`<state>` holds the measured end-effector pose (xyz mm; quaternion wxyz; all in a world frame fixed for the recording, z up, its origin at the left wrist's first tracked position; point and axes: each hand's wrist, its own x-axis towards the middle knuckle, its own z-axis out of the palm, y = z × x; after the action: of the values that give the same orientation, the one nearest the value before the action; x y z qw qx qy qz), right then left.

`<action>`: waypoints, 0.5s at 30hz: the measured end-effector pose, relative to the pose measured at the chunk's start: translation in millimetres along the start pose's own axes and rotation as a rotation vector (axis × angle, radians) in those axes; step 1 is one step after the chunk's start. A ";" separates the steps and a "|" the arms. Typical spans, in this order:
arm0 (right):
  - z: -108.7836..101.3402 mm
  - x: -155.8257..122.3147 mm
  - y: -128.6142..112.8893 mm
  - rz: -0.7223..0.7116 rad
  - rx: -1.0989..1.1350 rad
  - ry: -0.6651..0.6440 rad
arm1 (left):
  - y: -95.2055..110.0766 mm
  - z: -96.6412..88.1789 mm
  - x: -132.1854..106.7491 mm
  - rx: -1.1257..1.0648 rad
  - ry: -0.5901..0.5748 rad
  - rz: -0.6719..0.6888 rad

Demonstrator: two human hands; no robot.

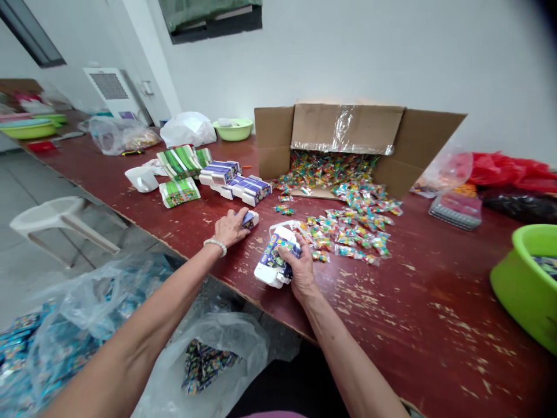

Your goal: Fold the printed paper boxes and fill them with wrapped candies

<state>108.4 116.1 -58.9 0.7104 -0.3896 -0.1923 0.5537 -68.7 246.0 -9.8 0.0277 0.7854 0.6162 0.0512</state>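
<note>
My right hand (298, 268) is closed around a white and purple printed carton (275, 259) that rests tilted on the worn red table (418, 313). My left hand (231, 227), with a bead bracelet on the wrist, grips a small purple and white box (250, 219) lying on the table. Just right of both hands spreads a heap of small colourful candy packets (348, 229), spilling out of an open cardboard box (348, 136) lying on its side.
Stacks of purple boxes (237, 183) and green boxes (180, 174) lie behind my left hand. A green basin (528, 284) stands at the right edge, a green bowl (232, 129) at the back. Plastic bags (204, 360) with packets hang below the table edge. A white stool (58, 217) stands left.
</note>
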 end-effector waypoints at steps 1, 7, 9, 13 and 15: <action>-0.9 0.0 -0.7 0.006 0.007 -0.003 | -1.1 0.0 1.1 -0.002 -0.005 0.003; -6.0 -0.8 -4.0 0.014 0.052 -0.011 | -14.1 -0.1 15.6 -0.065 -0.082 0.091; -7.0 -0.6 -3.6 0.017 0.072 -0.013 | -20.0 0.3 21.3 -0.056 -0.118 0.096; -9.4 0.0 -2.7 0.011 0.102 -0.012 | -25.0 1.2 24.0 0.014 -0.123 0.083; -10.1 0.0 -2.9 0.009 0.107 -0.028 | -22.3 3.8 18.1 0.041 -0.114 0.114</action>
<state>117.4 112.4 -62.9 0.7249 -0.3442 -0.1708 0.5717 -85.5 269.0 -15.1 0.0437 0.8213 0.5687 -0.0046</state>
